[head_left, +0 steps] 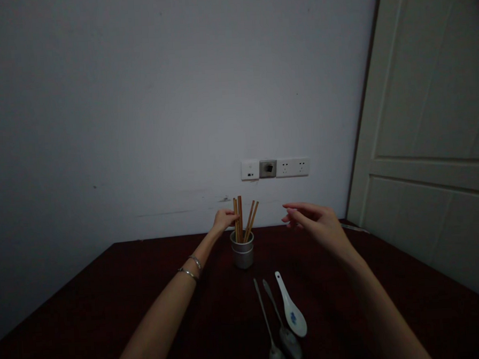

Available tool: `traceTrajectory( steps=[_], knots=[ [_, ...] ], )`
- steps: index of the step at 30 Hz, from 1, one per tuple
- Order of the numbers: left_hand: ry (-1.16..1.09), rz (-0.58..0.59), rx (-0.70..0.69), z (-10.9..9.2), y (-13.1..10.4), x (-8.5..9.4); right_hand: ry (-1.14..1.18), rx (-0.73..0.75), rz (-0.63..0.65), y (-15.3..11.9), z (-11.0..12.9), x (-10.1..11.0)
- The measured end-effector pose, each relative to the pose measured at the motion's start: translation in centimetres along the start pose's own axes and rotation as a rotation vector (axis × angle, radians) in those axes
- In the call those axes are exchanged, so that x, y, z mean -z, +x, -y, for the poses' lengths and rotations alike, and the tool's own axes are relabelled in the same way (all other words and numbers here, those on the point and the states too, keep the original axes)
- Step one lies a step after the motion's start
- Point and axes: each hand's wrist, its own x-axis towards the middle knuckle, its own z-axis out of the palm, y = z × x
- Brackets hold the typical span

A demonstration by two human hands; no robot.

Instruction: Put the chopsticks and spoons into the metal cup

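A grey metal cup (243, 253) stands upright on the dark red table, holding several wooden chopsticks (240, 211). My left hand (225, 219) is at the cup's upper left, its fingers closed around chopsticks whose lower ends are inside the cup. Two more chopsticks (251, 220) lean to the right in the same cup. To the right of the cup, my right hand (312, 220) hangs in the air above the table, thumb and fingers apart, with nothing between them. Below it lie a white ceramic spoon (293, 313) and two metal spoons (290, 344), (277, 358).
The dark red table (167, 258) meets a pale wall (160, 124) at its back edge. Sockets and a switch (268, 168) sit on the wall behind the cup. A light panelled door (430, 137) stands along the right side.
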Motion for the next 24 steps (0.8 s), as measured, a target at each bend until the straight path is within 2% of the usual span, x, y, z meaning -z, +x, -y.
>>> traceTrajectory(
  steps=[6, 8, 12, 14, 16, 18, 21, 24],
  knots=[
    [0.007, 0.008, -0.003, 0.1, -0.8, 0.1, -0.004, 0.007, 0.012, 0.2, -0.4, 0.2],
    [0.043, -0.090, -0.065, -0.4, -1.5, 0.6, -0.002, 0.003, 0.021, 0.2, -0.5, 0.3],
    [0.253, -0.431, -0.285, -2.0, -4.1, 1.7, -0.024, -0.018, 0.026, 0.2, -0.7, 0.3],
    [0.384, -0.468, -0.364, -2.8, -6.3, 1.8, -0.043, -0.017, 0.039, 0.2, -0.8, 0.3],
    [0.507, -0.408, -0.367, -3.3, -8.7, 1.3, -0.065, -0.011, 0.063, 0.2, -1.1, 0.2],
    [0.618, -0.288, -0.270, -3.3, -11.2, 0.4, -0.089, -0.003, 0.090, 0.2, -1.2, 0.1],
    [0.757, -0.023, -0.072, -2.5, -14.3, -1.3, -0.112, 0.003, 0.130, 0.0, -1.4, -0.2],
    [0.817, 0.214, 0.053, -1.4, -16.6, -2.7, -0.114, -0.006, 0.171, -0.7, -1.5, -0.7]
  ],
)
